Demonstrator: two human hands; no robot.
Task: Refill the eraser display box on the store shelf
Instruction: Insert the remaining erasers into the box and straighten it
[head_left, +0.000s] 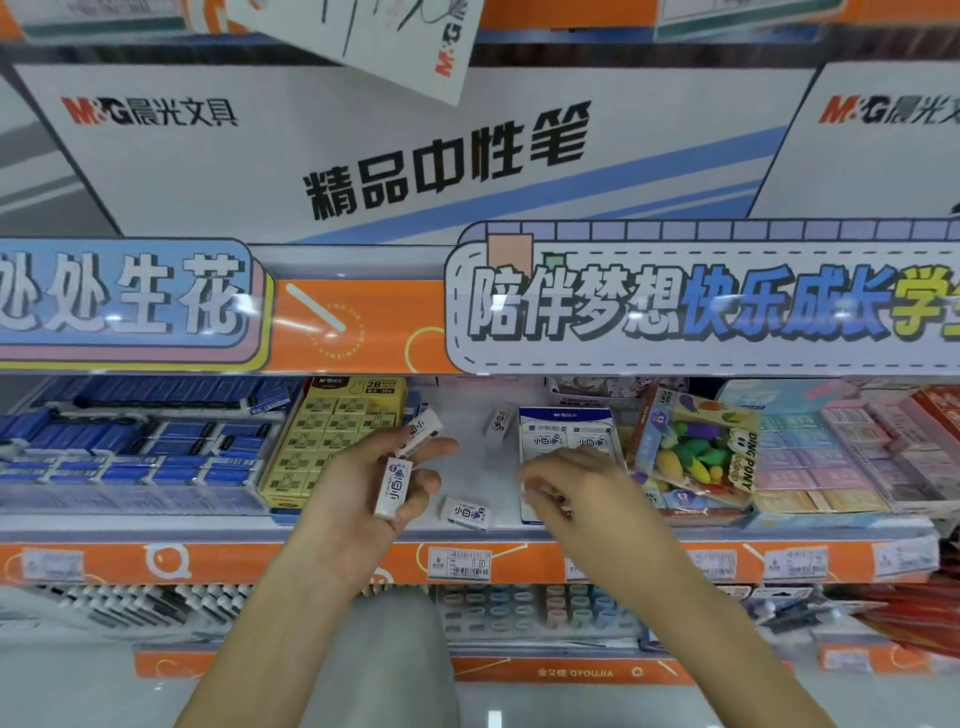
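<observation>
Display box: the white-and-blue eraser box (566, 431) sits on the shelf (478, 527) right of centre in the frame, between the yellow eraser box (332, 441) and the toy eraser pack (696, 452); you can see only a couple of erasers at its back.
Your right hand: the right hand (566, 488) is over the box's front half, fingers curled downward and pinched; it is blurred, so you cannot tell whether it grips an eraser.
Your left hand: the left hand (379, 478) is closed on two white erasers (397, 486), one upright in the palm, one angled up at the fingertips.
Key relation: the box lies to the right of your left hand, right under your right hand; the right is far nearer.
Loose stock: one eraser (467, 512) lies flat near the shelf's front edge between your hands; another (500, 426) leans just left of the box.
Long axis: the front loose eraser runs left-right across the frame.
Likely next: pass erasers rightward into the box.
</observation>
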